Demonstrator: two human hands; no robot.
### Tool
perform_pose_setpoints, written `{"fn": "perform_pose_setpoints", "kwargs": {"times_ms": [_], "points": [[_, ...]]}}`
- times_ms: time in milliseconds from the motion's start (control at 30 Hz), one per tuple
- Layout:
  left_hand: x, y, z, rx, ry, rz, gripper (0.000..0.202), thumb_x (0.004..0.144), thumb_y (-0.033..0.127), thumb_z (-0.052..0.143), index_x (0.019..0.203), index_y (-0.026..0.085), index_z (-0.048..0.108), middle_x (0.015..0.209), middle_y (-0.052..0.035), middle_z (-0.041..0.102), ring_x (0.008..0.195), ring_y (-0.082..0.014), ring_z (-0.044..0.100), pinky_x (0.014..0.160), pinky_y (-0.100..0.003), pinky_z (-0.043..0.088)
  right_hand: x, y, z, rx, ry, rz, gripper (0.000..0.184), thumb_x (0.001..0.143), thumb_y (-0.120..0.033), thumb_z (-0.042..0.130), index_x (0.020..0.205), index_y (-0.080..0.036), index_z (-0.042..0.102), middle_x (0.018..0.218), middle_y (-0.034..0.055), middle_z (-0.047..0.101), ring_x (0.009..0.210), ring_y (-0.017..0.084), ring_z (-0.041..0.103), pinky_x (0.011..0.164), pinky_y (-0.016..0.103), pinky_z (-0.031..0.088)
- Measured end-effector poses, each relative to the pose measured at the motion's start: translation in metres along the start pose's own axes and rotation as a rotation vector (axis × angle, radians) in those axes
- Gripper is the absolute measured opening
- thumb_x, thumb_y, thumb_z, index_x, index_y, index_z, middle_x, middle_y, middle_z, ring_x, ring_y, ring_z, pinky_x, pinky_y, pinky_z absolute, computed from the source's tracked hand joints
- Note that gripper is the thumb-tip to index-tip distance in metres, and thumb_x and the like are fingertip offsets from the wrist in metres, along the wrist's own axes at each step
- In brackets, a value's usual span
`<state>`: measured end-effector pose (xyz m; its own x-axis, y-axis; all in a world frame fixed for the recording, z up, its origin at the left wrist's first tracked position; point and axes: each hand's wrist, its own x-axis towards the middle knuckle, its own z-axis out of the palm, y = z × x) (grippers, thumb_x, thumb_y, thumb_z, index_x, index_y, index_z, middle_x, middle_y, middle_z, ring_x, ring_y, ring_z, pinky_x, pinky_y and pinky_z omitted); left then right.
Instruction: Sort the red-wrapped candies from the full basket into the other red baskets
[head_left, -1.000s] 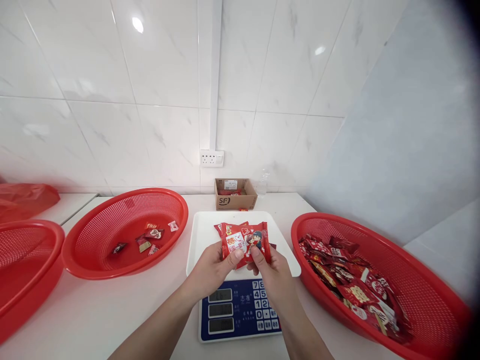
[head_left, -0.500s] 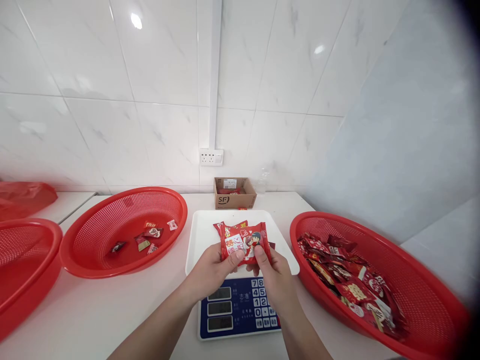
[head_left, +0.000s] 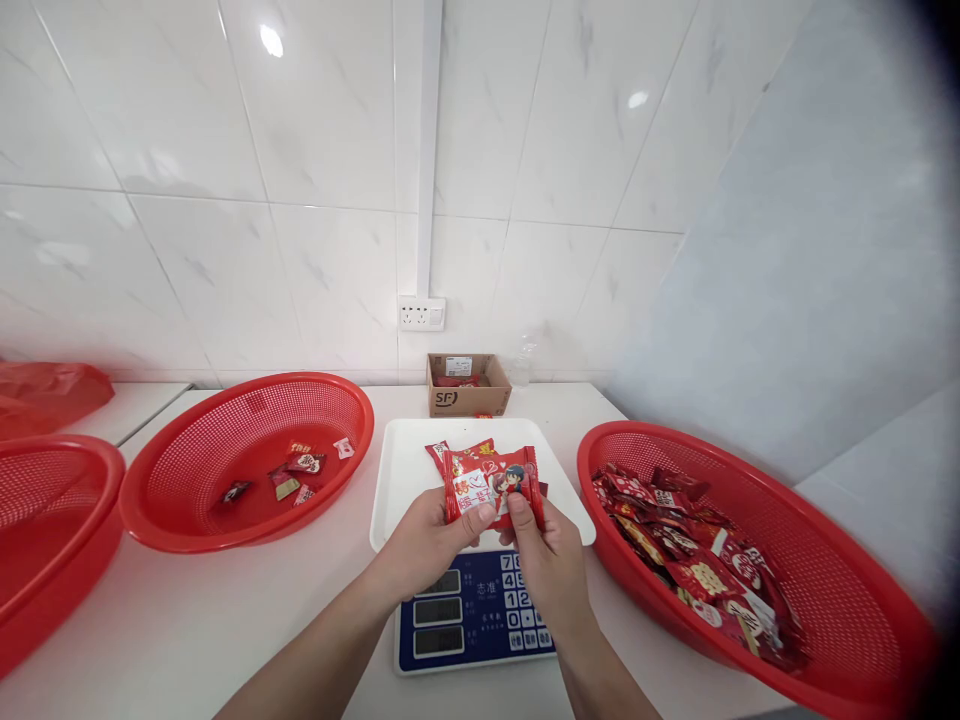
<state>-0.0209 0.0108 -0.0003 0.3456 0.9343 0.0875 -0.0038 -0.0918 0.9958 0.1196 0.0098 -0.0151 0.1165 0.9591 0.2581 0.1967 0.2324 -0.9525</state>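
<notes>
Packet [head_left: 491,487] perhaps higher: left hand [head_left: 431,535], right hand [head_left: 551,560]

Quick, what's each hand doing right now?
Left hand: closed, pinching the red snack packet.
Right hand: closed on the same packet's other side.

Head-worn camera faces forward and down, close over the scale [head_left: 465,628]; tiled wall [head_left: 300,150] beyond.
</notes>
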Motion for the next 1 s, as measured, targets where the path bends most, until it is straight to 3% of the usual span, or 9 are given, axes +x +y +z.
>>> {"fn": "perform_pose_setpoints", "kwargs": {"times_ms": [133,433,1000], "points": [[0.001,0.003,0.002,-0.045,0.017,0.019,0.034,0.082,0.048,0.052,0.080,0.015,0.059,0.072,-0.0022,0.058,0.064,-0.0130,0.046,0.062,-0.024,0.038,0.001,0.004,-0.001,0.052,-0.058,0.035,0.045,0.080,-0.059,0.047,0.069,-0.017,0.058,0.059,0.0035,0.060,0.051,0.015,0.051,0.048,0.026,0.040],[0.002,0.005,0.000,-0.085,0.034,0.054,0.029,0.084,0.043,0.051,0.074,0.016,0.056,0.065,0.0005,0.055,0.063,-0.0126,0.046,0.061,-0.025,0.035,0.005,0.010,-0.001,0.133,-0.185,0.077,0.052,0.078,-0.064,0.046,0.069,-0.015,0.059,0.056,0.0038,0.060,0.049,0.013,0.049,0.046,0.024,0.038],[0.014,-0.003,-0.001,-0.049,0.049,0.073,0.035,0.081,0.048,0.052,0.068,0.016,0.053,0.062,-0.0012,0.055,0.057,-0.0123,0.045,0.055,-0.025,0.035,0.010,0.005,0.003,0.188,-0.150,0.097,0.045,0.076,-0.061,0.051,0.067,-0.017,0.057,0.058,0.0034,0.060,0.050,0.015,0.052,0.045,0.026,0.039]]}}
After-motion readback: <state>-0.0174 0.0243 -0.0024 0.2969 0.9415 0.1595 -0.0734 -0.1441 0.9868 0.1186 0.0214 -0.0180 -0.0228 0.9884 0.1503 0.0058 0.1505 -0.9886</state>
